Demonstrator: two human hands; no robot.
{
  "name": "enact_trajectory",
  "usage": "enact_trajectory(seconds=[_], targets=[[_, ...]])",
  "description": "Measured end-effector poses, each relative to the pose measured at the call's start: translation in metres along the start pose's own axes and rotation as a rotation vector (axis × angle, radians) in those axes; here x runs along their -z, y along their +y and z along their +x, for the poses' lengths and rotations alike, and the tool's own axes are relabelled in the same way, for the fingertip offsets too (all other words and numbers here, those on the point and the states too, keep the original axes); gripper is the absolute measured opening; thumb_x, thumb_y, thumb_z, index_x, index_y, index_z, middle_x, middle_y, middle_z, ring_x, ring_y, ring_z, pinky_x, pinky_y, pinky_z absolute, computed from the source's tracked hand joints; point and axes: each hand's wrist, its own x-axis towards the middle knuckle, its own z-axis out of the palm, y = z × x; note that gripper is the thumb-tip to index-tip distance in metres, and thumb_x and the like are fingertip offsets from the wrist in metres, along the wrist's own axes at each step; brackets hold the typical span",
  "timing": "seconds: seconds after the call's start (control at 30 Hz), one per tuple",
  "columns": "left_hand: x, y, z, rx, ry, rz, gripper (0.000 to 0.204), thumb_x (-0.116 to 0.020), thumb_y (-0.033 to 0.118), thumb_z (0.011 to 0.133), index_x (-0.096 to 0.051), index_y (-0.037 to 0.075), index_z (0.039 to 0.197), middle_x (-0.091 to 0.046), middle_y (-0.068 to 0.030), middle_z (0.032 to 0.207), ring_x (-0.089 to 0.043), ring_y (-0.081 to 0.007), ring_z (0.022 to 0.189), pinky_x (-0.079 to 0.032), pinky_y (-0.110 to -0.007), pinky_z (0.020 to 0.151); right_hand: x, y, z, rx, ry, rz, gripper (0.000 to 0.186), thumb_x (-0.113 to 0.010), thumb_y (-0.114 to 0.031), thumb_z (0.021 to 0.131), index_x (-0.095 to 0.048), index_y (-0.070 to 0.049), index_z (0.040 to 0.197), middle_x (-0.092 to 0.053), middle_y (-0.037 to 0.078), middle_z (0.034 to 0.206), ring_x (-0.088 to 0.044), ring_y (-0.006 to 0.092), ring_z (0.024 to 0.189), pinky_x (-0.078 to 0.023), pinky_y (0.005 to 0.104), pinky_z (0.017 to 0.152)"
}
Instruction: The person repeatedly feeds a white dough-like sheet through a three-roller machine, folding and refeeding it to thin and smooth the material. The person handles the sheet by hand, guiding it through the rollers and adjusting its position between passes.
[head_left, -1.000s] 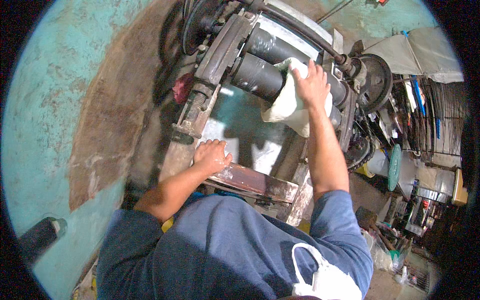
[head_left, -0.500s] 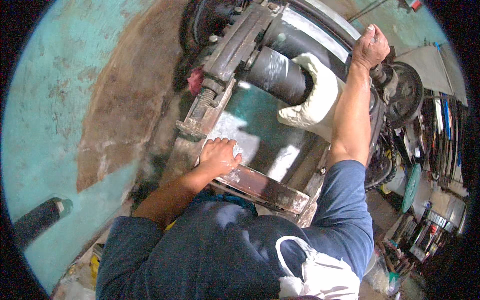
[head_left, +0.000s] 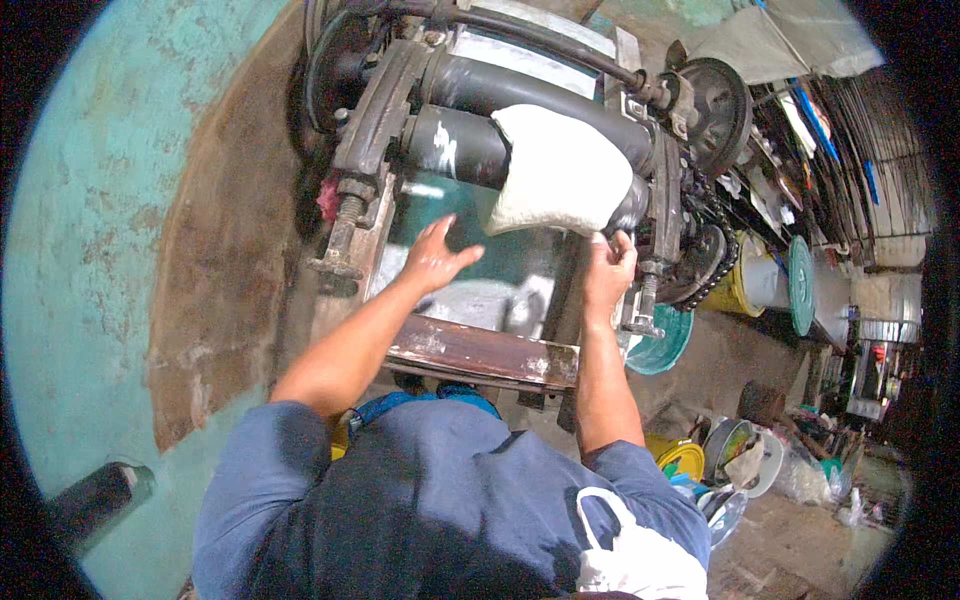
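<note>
Green wall [head_left: 80,220] first, then my left hand [head_left: 436,262], now off the brown bar [head_left: 480,346], open and empty, the white dough [head_left: 562,170] over the rollers [head_left: 452,140], and my half-open right hand [head_left: 609,268], lowered beside it, so both are close, touch unclear.

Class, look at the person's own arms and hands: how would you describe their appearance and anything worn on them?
The left hand and right hand are bare; no gloves, watch or bracelet show. The left forearm and right forearm are uncovered too. The left sleeve and right sleeve are short, loose and plain blue.
</note>
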Motion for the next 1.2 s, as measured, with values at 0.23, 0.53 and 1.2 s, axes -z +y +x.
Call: enact_trajectory(seconds=[0.23, 0.53, 1.2], targets=[[-0.024, 0.053, 0.078, -0.17, -0.41, -0.026, 0.107, -0.061, 0.078, 0.068, -0.046, -0.001, 0.138, -0.047, -0.0226, 0.141, -0.04, -0.0353, 0.135, -0.027, -0.048, 0.111, -0.016, 0.032, 0.031, -0.211, -0.496, 0.151, 0.052, -0.07, -0.044, 0.086, -0.065, 0.0, 0.114, -0.066, 0.007, 0.107, -0.057, 0.0153, 0.097, -0.044, 0.0323, 0.087], [-0.036, 0.058, 0.092, 0.023, -0.449, -0.698, 0.09, -0.046, 0.076, 0.084, -0.053, 0.001, 0.135, -0.056, -0.0156, 0.132, -0.051, -0.025, 0.123, -0.037, -0.037, 0.104, -0.02, -0.002, 0.039, -0.297, -0.748, 0.132, 0.076, -0.059, -0.06, 0.087, -0.053, 0.0, 0.133, -0.056, 0.011, 0.131, -0.049, 0.0222, 0.119, -0.038, 0.0399, 0.101], [-0.016, 0.059, 0.07, 0.083, -0.417, -0.555, 0.083, -0.058, 0.065, 0.083, -0.048, 0.004, 0.137, -0.051, -0.0126, 0.138, -0.049, -0.0234, 0.124, -0.036, -0.041, 0.107, -0.052, 0.022, 0.018, -0.414, -0.96, 0.452, 0.085, -0.066, -0.063, 0.081, -0.049, -0.003, 0.137, -0.054, 0.013, 0.132, -0.049, 0.0245, 0.119, -0.039, 0.0415, 0.098]])
